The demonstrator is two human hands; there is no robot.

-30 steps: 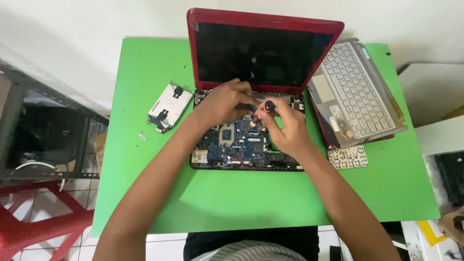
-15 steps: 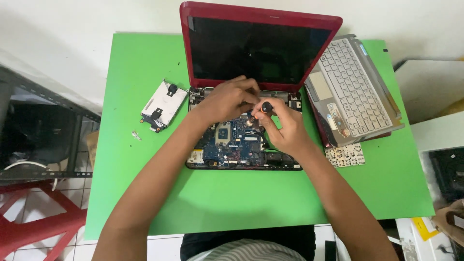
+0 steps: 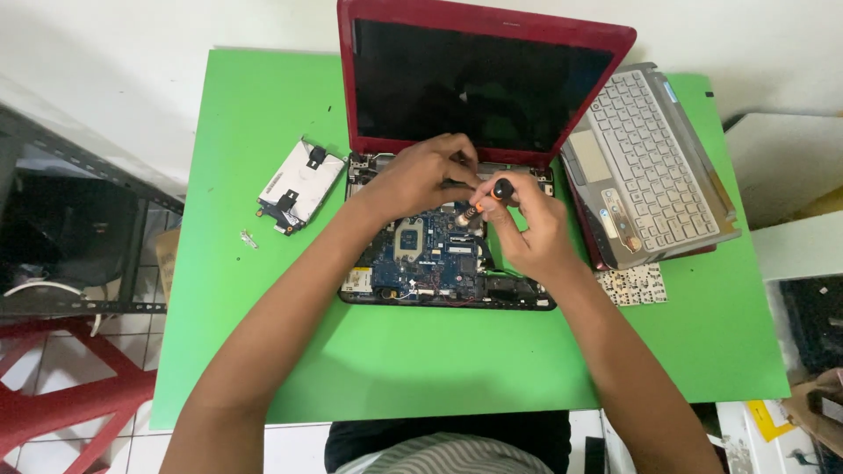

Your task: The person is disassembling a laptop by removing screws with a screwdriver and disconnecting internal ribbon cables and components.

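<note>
Since the earlier frames, both hands are staying over the opened laptop base while the view is shifting only slightly, and the small screwdriver with the black cap and orange collar [image 3: 481, 204] is sitting a touch more upright between the fingers. The right hand [image 3: 527, 230] is closing its grip around the screwdriver, fingers pinched narrowly on the shaft just below the cap, at the centre of the frame. The tool's long axis is running diagonally, cap toward the upper right and tip pointing down and to the lower left, onto the upper edge of the blue exposed circuit board [image 3: 430, 259]. The left hand [image 3: 420, 175] is curling over the hinge end of the board just to the upper left of the tip, fingers bent and pressing there; whether it is gripping anything small, I cannot tell. Of the two, the right hand is the nearer to the tool, the left touching or almost touching it at the tip. The red laptop lid with dark screen [image 3: 479, 79] is standing open behind them on the bright green table [image 3: 263, 105]. A detached silver keyboard panel [image 3: 645, 171] is lying at the right, and a silver hard drive in its bracket [image 3: 299, 186] is lying at the left.
</note>
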